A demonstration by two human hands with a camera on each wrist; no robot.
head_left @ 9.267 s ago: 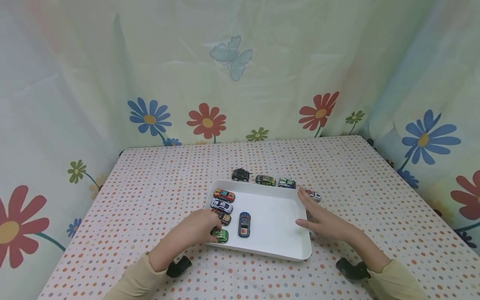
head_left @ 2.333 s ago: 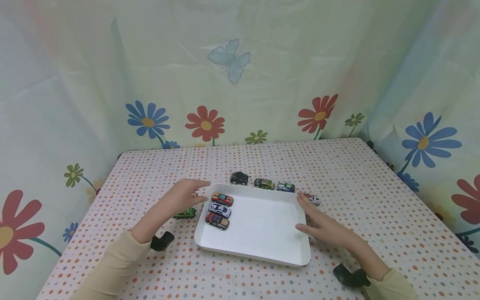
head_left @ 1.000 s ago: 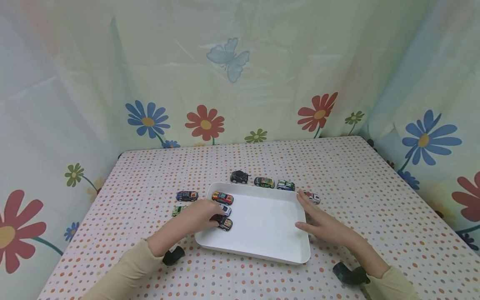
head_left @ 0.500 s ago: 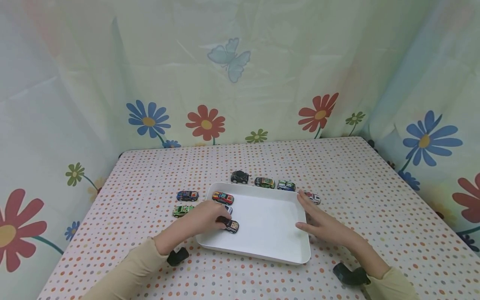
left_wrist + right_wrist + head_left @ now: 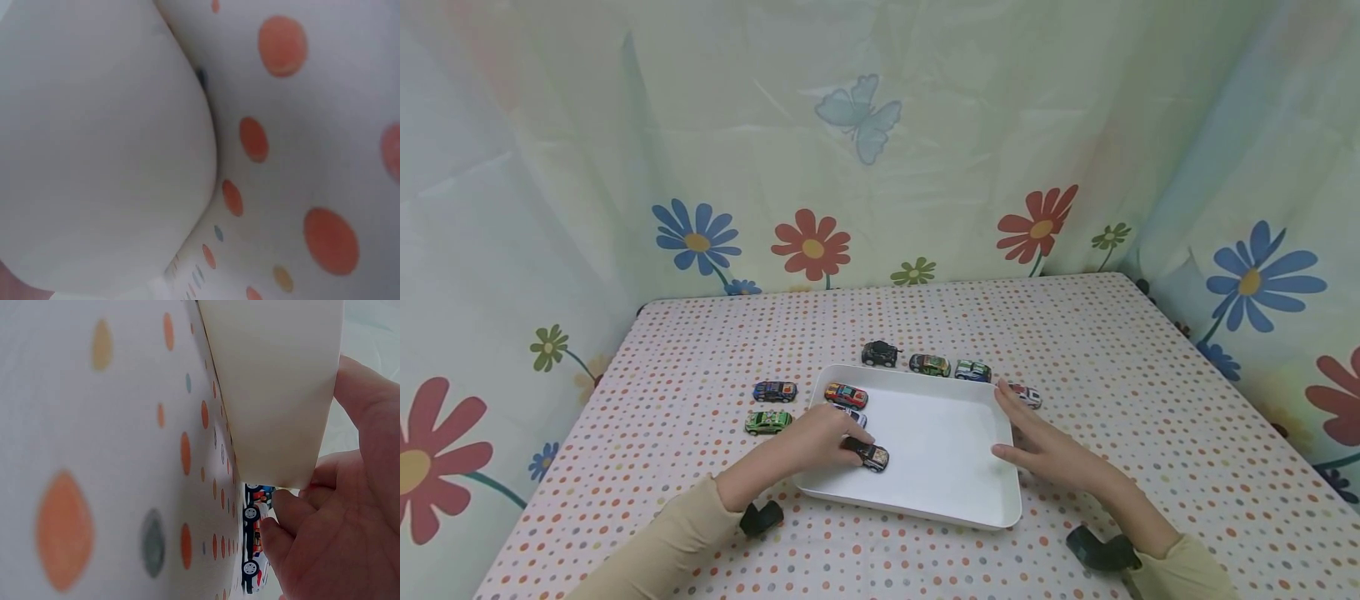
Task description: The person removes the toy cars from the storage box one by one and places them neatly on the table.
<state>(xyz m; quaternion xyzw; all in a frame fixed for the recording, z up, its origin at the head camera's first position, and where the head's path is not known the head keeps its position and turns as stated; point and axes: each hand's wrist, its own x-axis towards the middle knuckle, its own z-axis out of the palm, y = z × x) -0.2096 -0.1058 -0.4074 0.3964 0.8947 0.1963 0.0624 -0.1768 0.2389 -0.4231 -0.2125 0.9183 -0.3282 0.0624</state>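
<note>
My left hand (image 5: 827, 436) reaches over the left wall of a white tray (image 5: 940, 467) and pinches a black toy car (image 5: 873, 456) with a patterned hood. Behind that hand, a white toy car (image 5: 853, 416) is partly hidden. A red and yellow toy car (image 5: 846, 396) sits in the tray's back left corner. My right hand (image 5: 1047, 443) rests at the tray's right wall with extended fingers; in the right wrist view its thumb touches the rim. The left wrist view shows only the tray's outer wall (image 5: 106, 150) and the dotted cloth.
On the dotted tablecloth (image 5: 700, 350), left of the tray, lie a blue toy car (image 5: 775, 391) and a green one (image 5: 767, 422). Behind it stand a black car (image 5: 880, 354), a green-yellow car (image 5: 929, 365) and a white-green car (image 5: 973, 371). Another white car (image 5: 1026, 395) is near my right fingers.
The green and blue cars have gone from the tray to the cloth at left. My left hand has taken hold of the black car and shifted it rightward. The right hand stays put.
</note>
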